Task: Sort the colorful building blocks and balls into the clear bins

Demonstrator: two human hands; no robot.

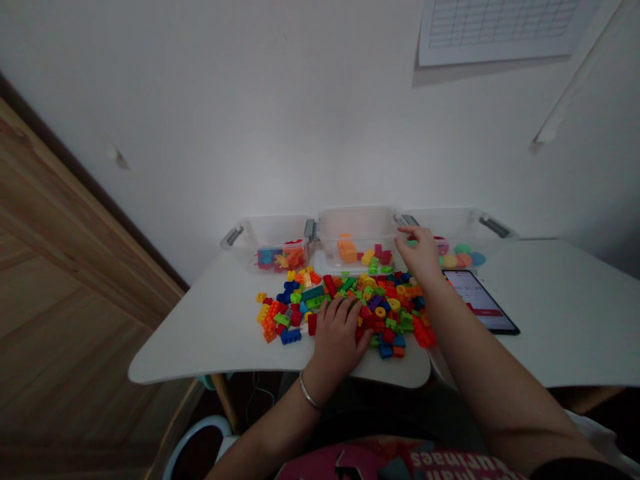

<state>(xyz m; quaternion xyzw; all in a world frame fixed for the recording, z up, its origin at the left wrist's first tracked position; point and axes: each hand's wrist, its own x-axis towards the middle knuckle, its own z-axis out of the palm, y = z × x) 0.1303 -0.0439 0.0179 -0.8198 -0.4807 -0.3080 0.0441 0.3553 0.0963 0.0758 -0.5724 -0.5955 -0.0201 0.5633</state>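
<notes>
A heap of colourful plastic building blocks [313,293] covers the middle of the white table. On its near side lies my left hand [340,330], palm down with fingers spread over red blocks; what is beneath the palm is hidden. My right hand [419,252] is raised at the near right corner of the middle clear bin [357,220], thumb and fingers apart, with nothing visible between them. Inside that bin are an orange block piece [346,248] and several yellow, red and green blocks.
The left clear bin [270,227] holds red, blue and orange pieces. In the right clear bin [460,223] lie round coloured pieces, partly behind my right hand. A lit phone [483,303] rests beside my right forearm. Behind the bins rises a white wall [250,120].
</notes>
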